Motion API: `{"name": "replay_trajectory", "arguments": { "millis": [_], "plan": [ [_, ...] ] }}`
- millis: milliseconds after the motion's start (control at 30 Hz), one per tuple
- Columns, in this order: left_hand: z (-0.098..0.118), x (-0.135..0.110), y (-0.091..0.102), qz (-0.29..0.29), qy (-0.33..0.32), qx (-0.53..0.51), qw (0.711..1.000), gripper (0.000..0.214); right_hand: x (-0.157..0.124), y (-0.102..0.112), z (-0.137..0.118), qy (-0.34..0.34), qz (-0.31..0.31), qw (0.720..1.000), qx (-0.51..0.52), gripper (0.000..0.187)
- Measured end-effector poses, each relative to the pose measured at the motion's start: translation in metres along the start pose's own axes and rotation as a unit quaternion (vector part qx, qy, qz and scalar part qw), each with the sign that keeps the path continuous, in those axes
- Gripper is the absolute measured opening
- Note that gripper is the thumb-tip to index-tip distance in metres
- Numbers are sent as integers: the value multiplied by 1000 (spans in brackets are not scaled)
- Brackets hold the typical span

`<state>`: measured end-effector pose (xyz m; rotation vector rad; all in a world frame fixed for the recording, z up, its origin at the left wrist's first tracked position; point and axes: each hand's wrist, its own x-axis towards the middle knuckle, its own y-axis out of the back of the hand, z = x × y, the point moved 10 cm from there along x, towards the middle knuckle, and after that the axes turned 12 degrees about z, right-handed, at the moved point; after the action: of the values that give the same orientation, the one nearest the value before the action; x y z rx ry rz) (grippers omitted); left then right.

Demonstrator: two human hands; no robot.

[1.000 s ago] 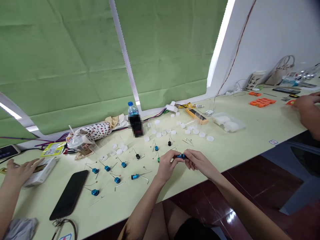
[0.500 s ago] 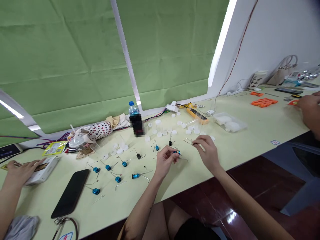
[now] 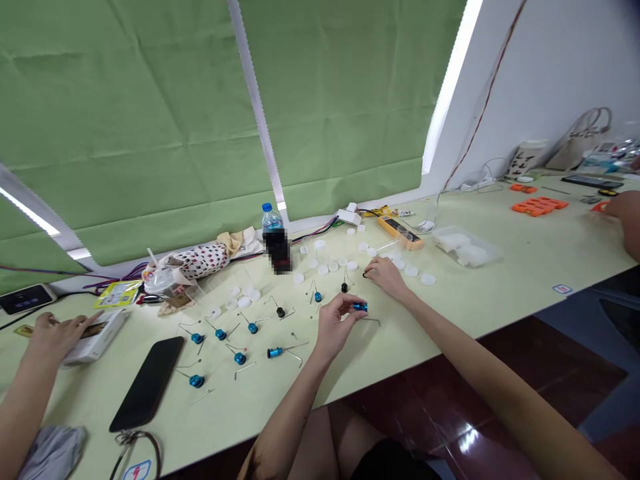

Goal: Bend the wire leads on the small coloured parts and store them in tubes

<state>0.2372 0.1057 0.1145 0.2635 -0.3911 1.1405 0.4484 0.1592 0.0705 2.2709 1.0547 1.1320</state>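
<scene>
My left hand point(image 3: 334, 325) pinches a small blue cylinder with thin wire legs point(image 3: 360, 307) just above the pale yellow-green table point(image 3: 480, 303). My right hand point(image 3: 384, 275) reaches farther back, fingers curled onto a small black piece point(image 3: 365, 274) beside the white bottle caps point(image 3: 411, 271). A black part with wire legs point(image 3: 344, 287) stands just left of that hand. Several blue parts with bent wire legs point(image 3: 273, 352) lie to the left of my left hand.
A black phone point(image 3: 147, 382) lies at the front left. A water bottle point(image 3: 274, 237), a yellow meter point(image 3: 399, 232) and a clear tray point(image 3: 466, 246) stand farther back. Another person's hand point(image 3: 56, 333) rests on a box at left; another's hand point(image 3: 627, 215) is at far right.
My hands were together on the blue part; my right hand let go and moved back and left to the black piece near the caps. My left hand kept the blue part.
</scene>
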Motion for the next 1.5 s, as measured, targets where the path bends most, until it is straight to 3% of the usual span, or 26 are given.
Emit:
{"name": "replay_trajectory", "arguments": {
  "millis": [100,133,233,267,333,400,500,633,733,900,1033,1267,1400,1500],
  "plan": [
    [7,-2,0,12,-50,65,997,16,-17,22,-24,-12,-7,999,39,22],
    [12,-3,0,16,-78,89,993,14,-27,26,-35,-31,-32,994,96,26],
    [25,-10,-6,15,-175,155,972,14,-71,21,-85,-58,-207,935,283,28],
    [27,-12,-9,13,-203,173,964,16,-82,24,-97,-67,-227,919,315,26],
    [29,-17,-16,-1,-241,208,948,19,-97,29,-109,-84,-251,900,345,24],
    [28,-22,-24,-22,-263,233,936,22,-103,30,-106,-100,-259,898,343,23],
    [27,-25,-28,-40,-281,254,925,25,-89,33,-74,-109,-210,922,308,25],
    [30,-22,-13,15,-286,252,924,24,-51,42,-12,-116,-61,968,212,23],
    [32,-19,-4,46,-283,247,926,19,-29,32,8,-60,-14,993,99,16],
    [37,-21,-3,41,-300,252,919,16,-18,-3,4,9,-22,998,53,13],
    [38,-20,-2,38,-299,254,919,16,-20,-13,5,19,-21,999,31,13],
    [25,-9,2,41,-229,255,939,18,-28,-1,6,29,-3,1000,-6,14],
    [14,-8,-1,31,-181,237,954,23,-37,18,-17,47,23,999,-6,15],
    [0,-10,-10,2,-139,223,965,30,-52,31,-44,42,14,997,65,24]
  ]
}}
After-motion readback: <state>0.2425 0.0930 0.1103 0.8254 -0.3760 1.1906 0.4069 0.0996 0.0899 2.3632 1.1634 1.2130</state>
